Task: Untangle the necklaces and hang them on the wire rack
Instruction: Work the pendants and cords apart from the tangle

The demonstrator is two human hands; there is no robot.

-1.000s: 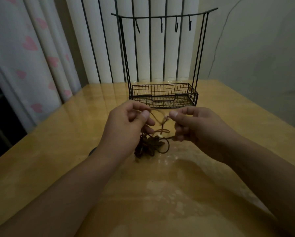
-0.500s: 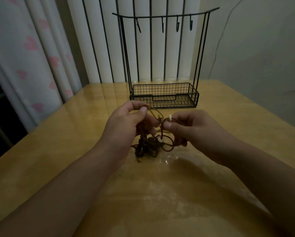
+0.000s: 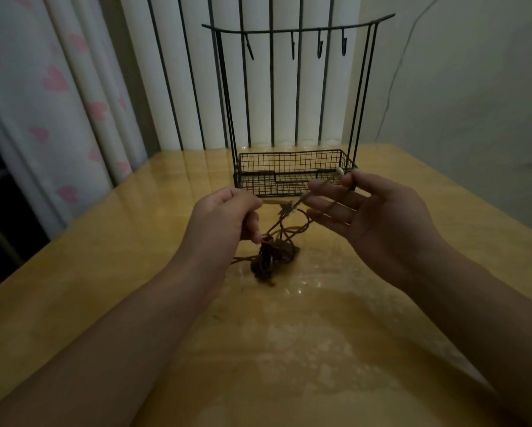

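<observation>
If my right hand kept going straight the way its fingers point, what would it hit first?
Probably the left hand: the right hand's fingers point left across the taut cords, toward it. Depth is unclear, so they might pass in front.

Dim, warm-tinted indoor light, soft glare on the glossy table (image 3: pixel 289 349), wide-angle bowing at edges.

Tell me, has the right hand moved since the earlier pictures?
Yes. The right hand has gone up and rightward: its fingers, pinching a cord of the necklaces, now overlap the right front corner of the wire rack.
</observation>
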